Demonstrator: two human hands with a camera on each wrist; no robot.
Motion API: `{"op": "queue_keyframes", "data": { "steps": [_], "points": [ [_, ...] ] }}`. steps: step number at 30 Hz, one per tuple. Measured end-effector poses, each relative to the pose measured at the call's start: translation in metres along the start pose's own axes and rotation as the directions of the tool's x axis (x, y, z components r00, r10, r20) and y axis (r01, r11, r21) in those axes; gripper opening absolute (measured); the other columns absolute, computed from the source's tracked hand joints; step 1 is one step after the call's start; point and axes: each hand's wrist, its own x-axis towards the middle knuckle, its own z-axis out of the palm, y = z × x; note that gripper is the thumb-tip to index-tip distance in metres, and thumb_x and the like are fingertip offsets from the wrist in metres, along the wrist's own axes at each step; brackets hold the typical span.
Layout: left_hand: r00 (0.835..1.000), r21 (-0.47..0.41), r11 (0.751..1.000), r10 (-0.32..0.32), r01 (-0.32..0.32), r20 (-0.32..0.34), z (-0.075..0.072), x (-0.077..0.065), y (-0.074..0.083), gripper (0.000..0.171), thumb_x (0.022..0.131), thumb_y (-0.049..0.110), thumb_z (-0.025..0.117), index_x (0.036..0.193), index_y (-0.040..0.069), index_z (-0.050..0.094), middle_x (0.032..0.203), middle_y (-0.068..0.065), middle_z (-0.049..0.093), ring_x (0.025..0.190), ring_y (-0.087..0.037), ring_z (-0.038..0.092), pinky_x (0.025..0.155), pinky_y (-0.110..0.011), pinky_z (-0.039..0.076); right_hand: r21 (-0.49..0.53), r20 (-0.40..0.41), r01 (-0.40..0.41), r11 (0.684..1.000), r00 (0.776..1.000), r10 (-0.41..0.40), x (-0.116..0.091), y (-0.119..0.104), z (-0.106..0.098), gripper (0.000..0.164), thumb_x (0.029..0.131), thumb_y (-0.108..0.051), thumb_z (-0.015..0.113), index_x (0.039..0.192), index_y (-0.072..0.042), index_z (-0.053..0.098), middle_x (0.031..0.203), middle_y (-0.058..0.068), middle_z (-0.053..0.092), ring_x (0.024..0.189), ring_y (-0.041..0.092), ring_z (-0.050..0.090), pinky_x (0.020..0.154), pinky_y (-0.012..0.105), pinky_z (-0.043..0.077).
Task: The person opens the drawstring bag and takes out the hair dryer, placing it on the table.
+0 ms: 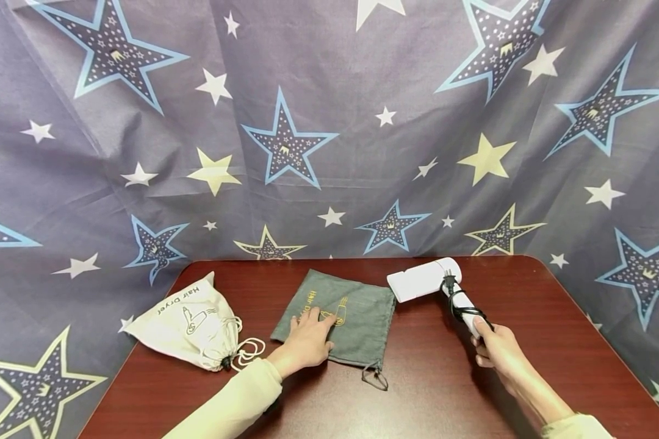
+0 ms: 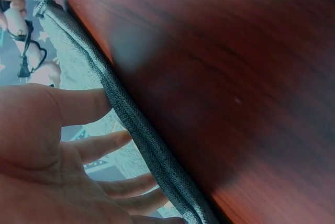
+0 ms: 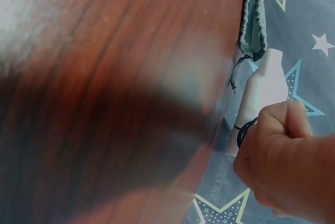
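Note:
A grey drawstring bag [image 1: 357, 317] with yellow "Hair Dryer" print lies flat on the table, its mouth and cord at the right. My left hand [image 1: 307, 341] rests on its near left part with fingers spread. In the left wrist view, that hand [image 2: 68, 150] has its fingertips on the grey cloth [image 2: 133, 109]. My right hand [image 1: 496, 350] grips a white hair dryer [image 1: 423, 280] by the handle, around which a black cord [image 1: 461, 308] is wound. The nozzle points left, beside the bag's far right corner. The right wrist view shows the hair dryer [image 3: 261, 88] close by the bag's mouth [image 3: 254, 30].
A cream drawstring bag [image 1: 189, 323], also printed "Hair Dryer", lies at the left with its white cord [image 1: 249, 352] toward the grey bag. Behind the dark red wooden table [image 1: 417, 390] hangs a grey-blue curtain [image 1: 329, 79] with stars.

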Motion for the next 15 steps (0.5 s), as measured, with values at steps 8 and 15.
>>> {"op": "queue_keyframes", "data": {
  "steps": [8, 15],
  "points": [
    [0.999, 0.01, 1.0, 0.018, -0.018, 0.026, 0.004, 0.005, 0.011, 0.053, 0.096, 0.019, 0.078, 0.145, 0.01, 0.061, 0.146, -0.026, 0.048, 0.141, -0.05, 0.041, 0.109, -0.079, 0.024, 0.003, -0.02, -0.02, 1.0, 1.0, 0.02, 0.004, 0.001, -0.006, 0.035, 0.116, -0.026, 0.038, 0.096, 0.0, 0.053, 0.075, -0.001, 0.05, 0.054, 0.005, 0.041, 0.054, 0.021, 0.044],
    [0.999, 0.01, 1.0, 0.024, -0.024, 0.043, 0.007, 0.008, 0.021, 0.054, 0.097, 0.022, 0.078, 0.146, 0.012, 0.061, 0.147, -0.025, 0.047, 0.142, -0.049, 0.04, 0.109, -0.08, 0.023, -0.01, -0.034, -0.028, 1.0, 0.999, 0.028, 0.007, 0.002, -0.013, 0.036, 0.115, -0.027, 0.038, 0.101, 0.002, 0.053, 0.076, -0.001, 0.051, 0.056, 0.005, 0.045, 0.055, 0.021, 0.047]
  ]
}}
